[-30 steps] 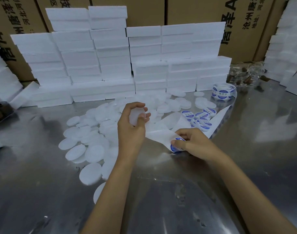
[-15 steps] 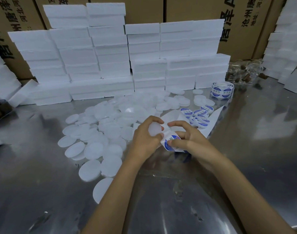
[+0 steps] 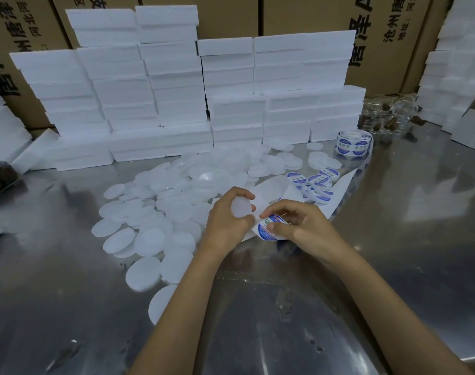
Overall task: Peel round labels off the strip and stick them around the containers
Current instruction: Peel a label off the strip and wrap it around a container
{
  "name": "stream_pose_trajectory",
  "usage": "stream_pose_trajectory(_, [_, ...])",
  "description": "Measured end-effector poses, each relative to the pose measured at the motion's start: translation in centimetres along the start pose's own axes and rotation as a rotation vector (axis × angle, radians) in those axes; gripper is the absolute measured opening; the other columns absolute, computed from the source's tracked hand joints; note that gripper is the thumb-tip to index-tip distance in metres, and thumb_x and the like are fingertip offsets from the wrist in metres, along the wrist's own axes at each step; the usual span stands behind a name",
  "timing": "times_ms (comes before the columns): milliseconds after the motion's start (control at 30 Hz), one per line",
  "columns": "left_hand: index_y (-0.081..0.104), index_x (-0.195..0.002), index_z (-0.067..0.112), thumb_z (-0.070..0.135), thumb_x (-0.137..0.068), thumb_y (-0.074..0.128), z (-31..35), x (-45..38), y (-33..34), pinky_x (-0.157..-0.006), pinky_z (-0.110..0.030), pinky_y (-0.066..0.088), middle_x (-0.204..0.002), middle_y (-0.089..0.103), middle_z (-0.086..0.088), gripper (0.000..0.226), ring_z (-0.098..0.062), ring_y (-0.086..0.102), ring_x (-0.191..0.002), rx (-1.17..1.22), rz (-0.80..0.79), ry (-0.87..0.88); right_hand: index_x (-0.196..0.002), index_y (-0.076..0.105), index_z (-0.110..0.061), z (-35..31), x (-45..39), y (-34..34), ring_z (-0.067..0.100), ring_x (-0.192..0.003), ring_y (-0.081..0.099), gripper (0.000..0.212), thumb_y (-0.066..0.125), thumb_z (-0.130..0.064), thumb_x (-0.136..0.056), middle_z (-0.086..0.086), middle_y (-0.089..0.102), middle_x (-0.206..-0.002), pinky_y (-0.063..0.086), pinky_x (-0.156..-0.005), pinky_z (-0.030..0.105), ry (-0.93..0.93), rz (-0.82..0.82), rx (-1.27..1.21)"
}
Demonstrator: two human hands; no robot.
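Observation:
My left hand (image 3: 225, 226) grips a small round translucent white container (image 3: 241, 209) between thumb and fingers. Right beside it, my right hand (image 3: 301, 228) pinches a round blue-and-white label (image 3: 266, 230) that curls off the white backing strip (image 3: 268, 190). The strip trails away to the right toward a roll of labels (image 3: 354, 143). Several labelled containers (image 3: 317, 185) lie just beyond my right hand. A large scatter of plain white containers (image 3: 155, 212) covers the metal table (image 3: 393, 253) left of my hands.
White foam boxes (image 3: 176, 90) are stacked in a wall along the back, with more stacks at the far right (image 3: 458, 77) and far left. Brown cardboard cartons (image 3: 387, 36) stand behind them. Clear jars with brown contents (image 3: 390, 115) sit at the back right.
My left hand brought the container back from the pile toward my right hand. The right hand lifted the label off the table, and the two hands now meet.

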State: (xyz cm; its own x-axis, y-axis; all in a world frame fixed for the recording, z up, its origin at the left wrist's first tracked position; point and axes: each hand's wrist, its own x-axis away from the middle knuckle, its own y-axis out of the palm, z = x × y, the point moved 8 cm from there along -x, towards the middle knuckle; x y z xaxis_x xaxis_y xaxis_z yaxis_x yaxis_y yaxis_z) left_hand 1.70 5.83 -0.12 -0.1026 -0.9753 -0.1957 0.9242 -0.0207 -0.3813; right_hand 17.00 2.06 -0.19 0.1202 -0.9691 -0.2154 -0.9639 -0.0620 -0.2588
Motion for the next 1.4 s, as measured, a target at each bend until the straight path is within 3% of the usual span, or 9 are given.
stream_pose_trajectory(167, [0.062,-0.104,0.027,-0.001,-0.084,0.07,-0.3,-0.2,0.0,-0.095,-0.035,0.054,-0.111,0.07,-0.001,0.035,-0.019,0.065,-0.108,-0.02,0.002,-0.028,-0.085,0.072,-0.019,-0.2,-0.1,-0.7,0.016,-0.099,0.062,0.014,0.073,-0.005,-0.083,-0.001,0.064,-0.106,0.05,-0.089,0.03,-0.007,0.067,0.082])
stream_pose_trajectory(400, [0.063,-0.1,0.028,-0.004,-0.082,0.069,-0.3,-0.2,0.2,-0.098,-0.041,0.053,-0.108,0.071,-0.001,0.037,-0.022,0.066,-0.107,-0.014,-0.02,-0.032,-0.081,0.07,-0.024,-0.2,0.0,-2.2,0.01,-0.089,0.062,0.013,0.075,-0.018,-0.071,-0.004,0.066,-0.092,0.049,-0.078,0.023,0.021,0.129,-0.185])
stream_pose_trajectory(633, [0.064,-0.102,0.035,0.0,-0.086,0.064,-0.3,-0.2,-0.2,-0.074,-0.016,0.048,-0.093,0.072,0.017,0.039,0.013,0.062,-0.085,0.071,-0.033,-0.014,-0.098,0.065,-0.02,-0.1,-0.4,-4.3,0.018,-0.085,0.061,0.029,0.071,-0.008,-0.072,0.003,0.066,-0.094,0.046,-0.079,0.032,-0.016,0.286,-0.47])
stream_pose_trajectory(733, [0.063,-0.107,0.046,0.001,-0.092,0.049,0.1,-0.3,-1.4,-0.068,-0.009,0.05,-0.098,0.071,0.023,0.05,0.007,0.064,-0.09,0.207,0.051,-0.034,-0.102,0.064,-0.018,-0.9,-1.1,-3.9,0.019,-0.088,0.064,0.03,0.07,0.003,-0.08,0.005,0.067,-0.102,0.05,-0.075,0.031,-0.026,0.291,-0.446])
stream_pose_trajectory(800, [0.056,-0.116,0.056,-0.003,-0.093,0.042,0.3,-0.5,-2.0,-0.085,-0.02,0.056,-0.121,0.067,0.01,0.065,-0.007,0.067,-0.107,0.331,0.08,-0.051,-0.103,0.064,-0.017,-2.0,-2.0,-2.8,0.015,-0.09,0.065,0.031,0.068,0.005,-0.083,0.004,0.065,-0.108,0.052,-0.074,0.027,-0.035,0.265,-0.374])
stream_pose_trajectory(900, [0.054,-0.132,0.038,0.0,-0.098,0.039,0.5,-0.8,-2.6,-0.092,-0.037,0.059,-0.118,0.067,-0.004,0.053,-0.026,0.071,-0.105,0.635,0.104,-0.072,-0.104,0.064,-0.014,-4.4,-3.2,-0.6,0.001,-0.081,0.065,0.031,0.067,0.007,-0.081,-0.004,0.065,-0.103,0.052,-0.069,0.018,-0.099,0.233,-0.312])
stream_pose_trajectory(1033, [0.053,-0.139,0.01,0.028,-0.104,0.042,0.6,-0.7,-2.3,-0.091,-0.045,0.058,-0.132,0.063,-0.016,0.041,-0.034,0.068,-0.112,1.006,0.062,-0.127,-0.098,0.062,-0.018,-5.6,-3.9,2.5,0.013,-0.079,0.066,0.03,0.067,0.007,-0.082,-0.004,0.064,-0.099,0.053,-0.069,0.02,-0.176,0.264,-0.264])
stream_pose_trajectory(1200, [0.049,-0.143,0.021,0.052,-0.105,0.03,0.7,-0.5,-1.2,-0.091,-0.039,0.056,-0.128,0.066,-0.018,0.053,-0.03,0.068,-0.105,1.039,0.03,-0.181,-0.094,0.061,-0.027,-5.5,-3.4,4.0,0.014,-0.081,0.067,0.03,0.069,-0.001,-0.082,-0.014,0.065,-0.092,0.057,-0.069,0.029,-0.241,0.315,-0.111])
stream_pose_trajectory(1400, [0.049,-0.143,0.005,0.057,-0.104,0.022,0.9,-0.4,-0.5,-0.103,-0.038,0.05,-0.136,0.06,-0.021,0.07,-0.035,0.058,-0.127,0.951,-0.021,-0.168,-0.099,0.06,-0.025,-5.8,-3.1,3.7,0.007,-0.087,0.065,0.03,0.068,-0.003,-0.082,-0.018,0.064,-0.093,0.05,-0.069,0.014,-0.275,0.343,-0.048])
